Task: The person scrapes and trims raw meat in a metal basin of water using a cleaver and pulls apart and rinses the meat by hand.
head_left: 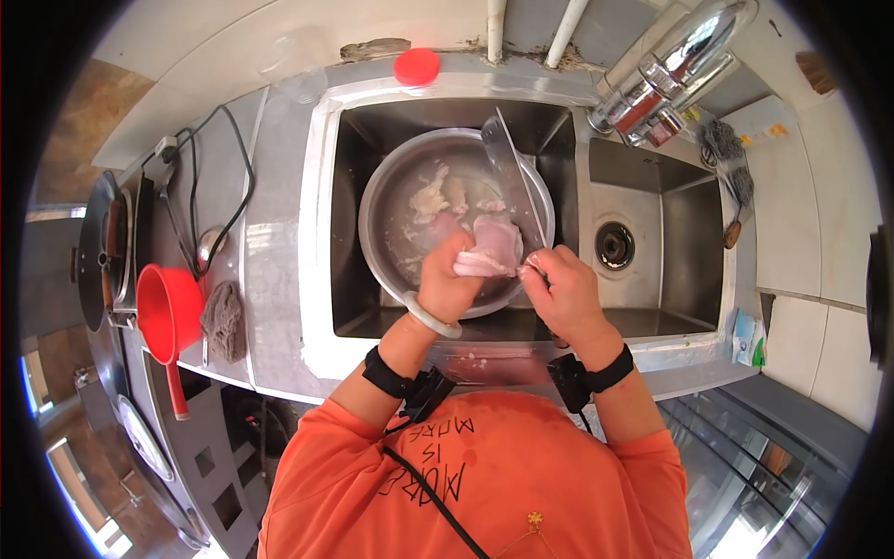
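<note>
My left hand [449,279] is closed around a pale pink piece of raw meat [496,244], held above a round metal basin [372,186]. In my right hand [566,293] is a kitchen knife [507,163]. Its broad blade points away from me over the basin's right side, and a dark handle end shows below the hand. The thumb and finger of that hand also pinch the meat's right edge. Pale scraps of meat [430,197] lie in cloudy water inside the basin.
The basin sits in the left bowl of a steel sink [349,307]. A drain [615,245] is in the right bowl, with a chrome faucet [652,84] behind. On the left counter are a red ladle [169,312], a grey scrubber [223,321] and a black cord [244,154]. A red lid [416,66] lies at the back.
</note>
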A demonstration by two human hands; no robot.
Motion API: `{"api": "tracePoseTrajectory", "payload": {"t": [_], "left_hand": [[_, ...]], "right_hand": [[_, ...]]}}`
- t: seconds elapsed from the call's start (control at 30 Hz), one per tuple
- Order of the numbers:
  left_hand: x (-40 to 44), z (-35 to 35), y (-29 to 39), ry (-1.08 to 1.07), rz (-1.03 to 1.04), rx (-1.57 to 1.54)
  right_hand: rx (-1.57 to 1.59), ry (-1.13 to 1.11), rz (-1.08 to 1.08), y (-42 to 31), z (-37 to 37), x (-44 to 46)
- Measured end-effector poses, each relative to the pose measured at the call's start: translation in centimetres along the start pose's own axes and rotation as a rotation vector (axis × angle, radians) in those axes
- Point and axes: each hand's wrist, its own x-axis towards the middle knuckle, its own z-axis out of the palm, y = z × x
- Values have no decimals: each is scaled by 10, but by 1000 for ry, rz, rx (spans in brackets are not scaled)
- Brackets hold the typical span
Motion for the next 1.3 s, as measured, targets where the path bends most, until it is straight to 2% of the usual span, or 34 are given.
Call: {"api": "tracePoseTrajectory", "payload": {"t": [0.03,0.07,0.1,0.3,0.43,0.5,0.7,0.8,0.83,0.87,0.9,0.97,1.07,1.17,1.23,1.3], "left_hand": [[-1,1,0,-6,-1,1],[-2,3,0,-20,85,97],[-4,5,0,-33,172,193],[-7,14,11,-18,334,327],[-9,15,12,-12,357,338],[-10,11,15,-26,295,385],[-15,2,28,-46,353,313],[-17,-18,31,18,341,328],[-20,-23,33,21,331,329],[-19,-25,38,14,225,297],[-17,-25,41,4,125,263],[-17,-23,35,15,102,245],[-19,-19,30,-10,130,144],[-19,-15,34,-14,222,261],[-18,-14,30,-82,365,367],[-17,-12,25,-105,401,407]], "right_hand": [[63,4,1,-7,-2,2],[125,10,1,-14,-5,4],[123,15,6,-17,-6,5],[15,-34,-93,-19,2,4],[-105,-32,-117,-14,7,3],[-126,-33,-128,-13,7,3],[-128,-31,-28,3,12,6],[-298,-45,-38,22,5,9],[-199,-5,37,22,0,8],[-105,42,113,20,-6,9],[-107,46,115,16,-10,10],[61,-46,18,4,-12,10],[99,-67,37,-21,-10,11],[166,-122,-2,-35,-11,14],[166,-153,-34,-38,-10,15],[169,-187,-63,-39,-6,13]]}}
